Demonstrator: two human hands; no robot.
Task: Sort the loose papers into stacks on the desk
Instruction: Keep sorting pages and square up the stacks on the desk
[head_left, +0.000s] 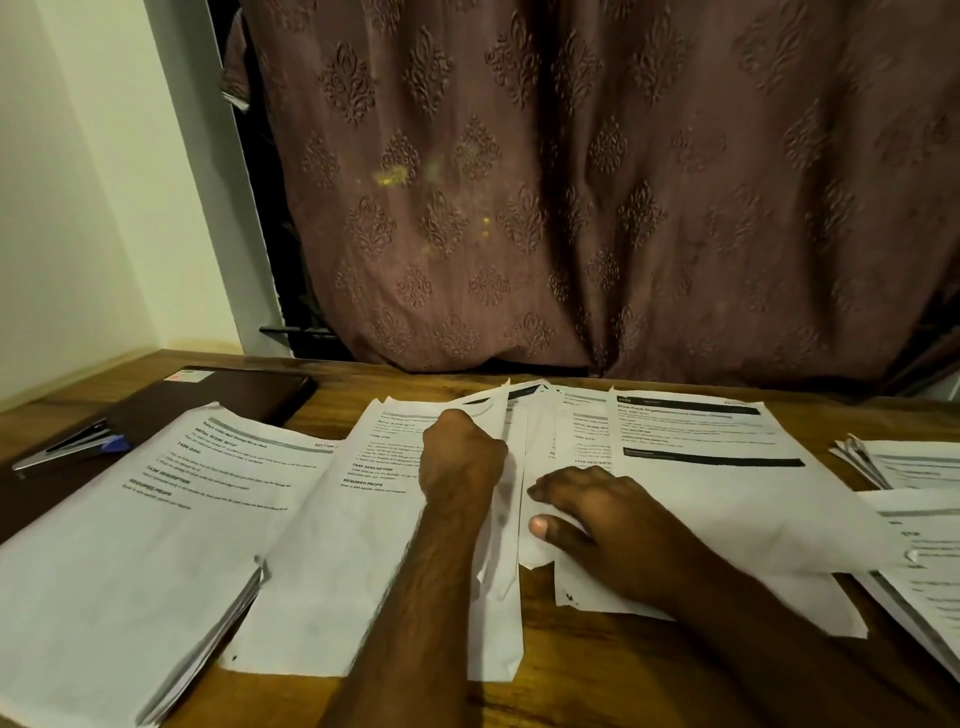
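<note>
Wooden tabletop (613, 670) under brown curtain (571, 182). Left hand (460, 457) curling its grip on loose sheet (506, 519) at centre, lifting its edge; right hand (608, 530) lying flat, fingers apart, pinning fanned papers (717, 467). Best peeling one sheet only, pinning the rest. Thick stack (130, 545) sitting near left; bare wood showing only nearest.

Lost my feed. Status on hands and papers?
Left hand grips a lifted sheet. Right hand flat on spread papers. Thick stack left. Nothing blocking.
</note>
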